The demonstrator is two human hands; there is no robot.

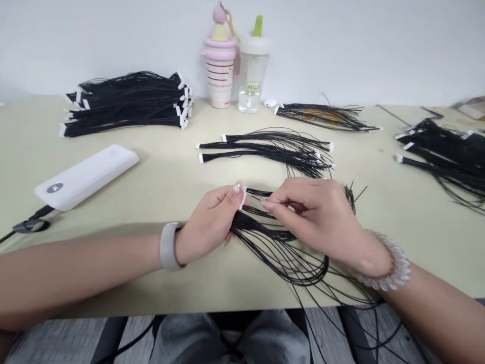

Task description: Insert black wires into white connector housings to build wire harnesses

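My left hand (212,217) is closed on a white connector (243,197), with the thumb lying along its side. A bundle of black wires (280,253) loops out from beneath that hand, and several strands hang over the table's front edge. To the right, my right hand (314,217) pinches one thin black wire (255,197) between thumb and forefinger. The end of this wire points at the connector's right face; whether it is inside cannot be made out. Other black wires run from the connector under the right hand.
Black wire harnesses (261,151) with white connectors lie just beyond my hands. Larger piles rest at the back left (129,103) and right (450,156). A white power bank (89,174) is at left. A pink-lidded cup (220,76) and a clear bottle (253,76) stand by the wall.
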